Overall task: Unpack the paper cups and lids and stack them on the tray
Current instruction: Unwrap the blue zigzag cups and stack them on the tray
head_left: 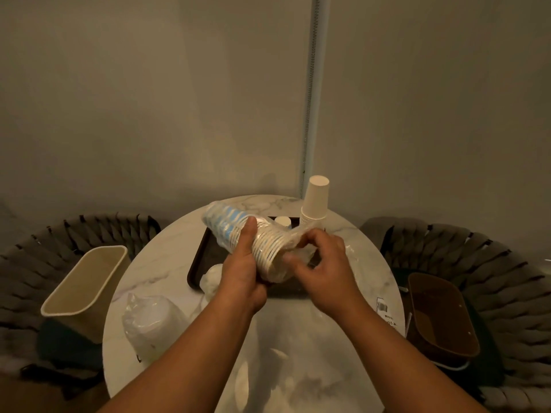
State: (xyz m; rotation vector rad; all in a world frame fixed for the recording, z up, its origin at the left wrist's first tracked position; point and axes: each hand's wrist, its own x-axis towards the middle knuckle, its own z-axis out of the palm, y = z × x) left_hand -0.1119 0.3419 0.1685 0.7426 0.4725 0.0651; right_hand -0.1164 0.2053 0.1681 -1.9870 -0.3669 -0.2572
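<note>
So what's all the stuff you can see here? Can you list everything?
Wrapped sleeve of paper cups: one, blue and white, in clear plastic, held over the tray.
Stack of paper cups: one, plain white, upside down at the tray's far right.
Tray: one, dark, middle of the table.
Bag of lids: one, white in clear plastic, near left on the table.
Loose plastic wrap: white, crumpled, on the tray's left edge.
Table: one, round, white marble.
Bins: beige one left, brown one right.
Woven chairs: one left, one right, grey.
Left hand: grip round the sleeve.
Right hand: pinching the wrap at the sleeve's open end.
</note>
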